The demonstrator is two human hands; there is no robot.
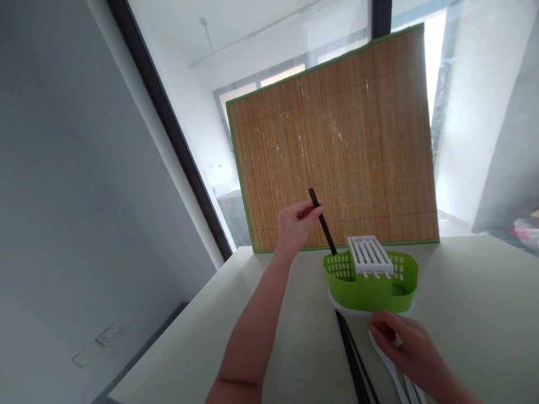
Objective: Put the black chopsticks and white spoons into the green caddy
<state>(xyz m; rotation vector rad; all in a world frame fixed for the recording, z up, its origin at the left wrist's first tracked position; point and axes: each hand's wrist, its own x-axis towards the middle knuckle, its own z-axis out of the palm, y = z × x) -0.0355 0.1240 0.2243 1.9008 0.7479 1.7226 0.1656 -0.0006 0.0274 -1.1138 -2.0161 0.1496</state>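
Black chopsticks (327, 230) are pinched near their upper end by my left hand (298, 221). They slant down to the right, the lower tip at the back left rim of a green utensil holder (370, 294). Whether the tip is inside the rim I cannot tell. A white slatted rack (370, 256) lies across the middle of the holder. In front of the holder, my right hand (400, 342) is curled with fingertips together, over a white spoon (388, 359); what it holds, if anything, is hidden.
More black chopsticks (352, 356) lie on the white table (227, 314), left of the spoon. Other slim pale utensils (411, 390) lie partly under my right forearm. Behind the holder a bamboo mat (337, 146) with green edging stands against the glass.
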